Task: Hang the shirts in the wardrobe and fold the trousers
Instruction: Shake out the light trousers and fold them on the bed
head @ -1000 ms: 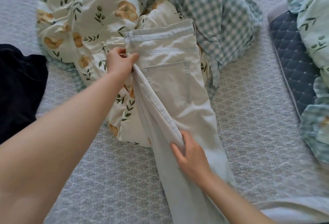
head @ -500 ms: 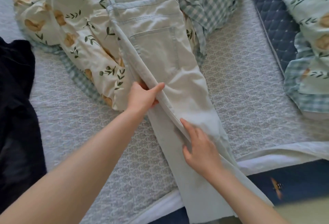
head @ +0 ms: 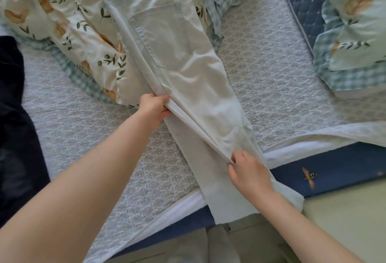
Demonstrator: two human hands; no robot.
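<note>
Pale, almost white trousers (head: 188, 70) lie lengthwise on the bed, one leg laid over the other, back pocket up, waistband resting on a crumpled duvet at the far end. Their hems hang over the near bed edge. My left hand (head: 153, 108) pinches the left edge of the stacked legs at about knee height. Lower down, near the bed edge, my right hand (head: 248, 170) grips the same edge with thumb and fingers closed on the cloth.
A floral and green-checked duvet (head: 62, 18) is heaped at the far left. A dark garment (head: 14, 116) lies at the left edge. Pillows (head: 355, 33) sit at the far right on a navy quilted pad. The grey patterned bedcover (head: 271, 70) ends at a blue bed frame (head: 344, 170).
Both hands have slid down the trousers' left edge toward the hems. The view has shifted so the bed's near edge and blue frame show.
</note>
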